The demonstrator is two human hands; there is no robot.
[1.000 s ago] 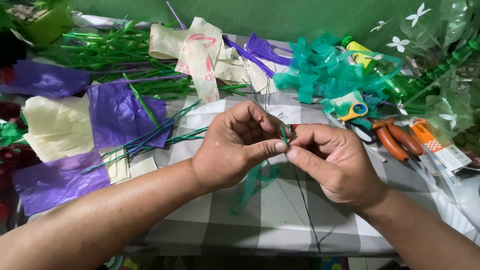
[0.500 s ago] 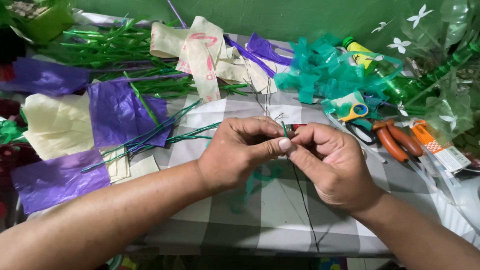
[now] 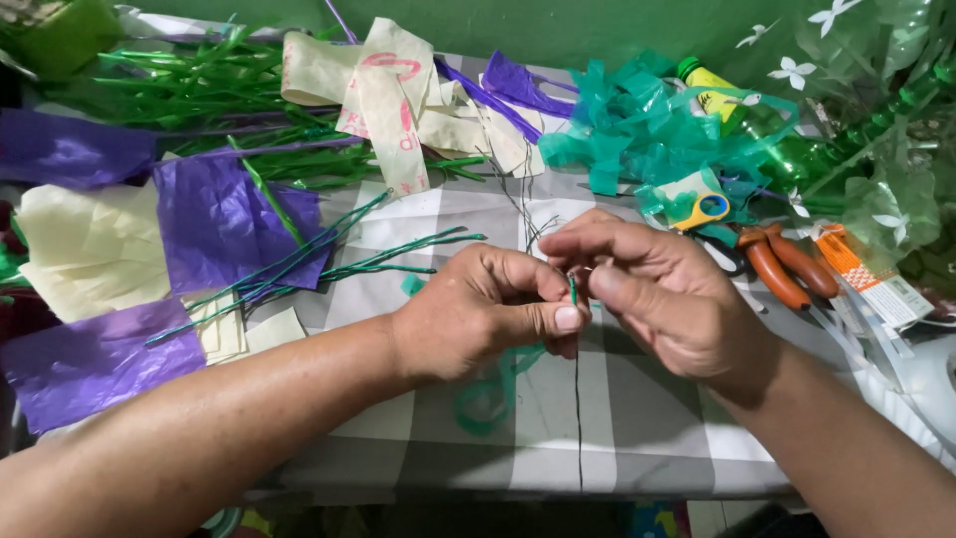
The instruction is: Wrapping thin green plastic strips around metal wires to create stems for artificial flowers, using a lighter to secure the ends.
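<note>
Head view: both hands, left (image 3: 478, 314) and right (image 3: 662, 289), pinching thin dark wire (image 3: 577, 399), green-wrapped top.

wire (image 3: 577, 399) top hidden in fingers, pliers (image 3: 787, 267) jaws covered

We see an orange-and-white flat packet (image 3: 868, 274) at right beside pliers (image 3: 787, 267), a yellow-labelled green-capped bottle (image 3: 709, 92) behind.

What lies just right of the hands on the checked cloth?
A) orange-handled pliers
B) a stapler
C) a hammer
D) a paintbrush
A: the orange-handled pliers lie on the cloth beside the right hand, which meets the left hand on a thin wire.
</note>
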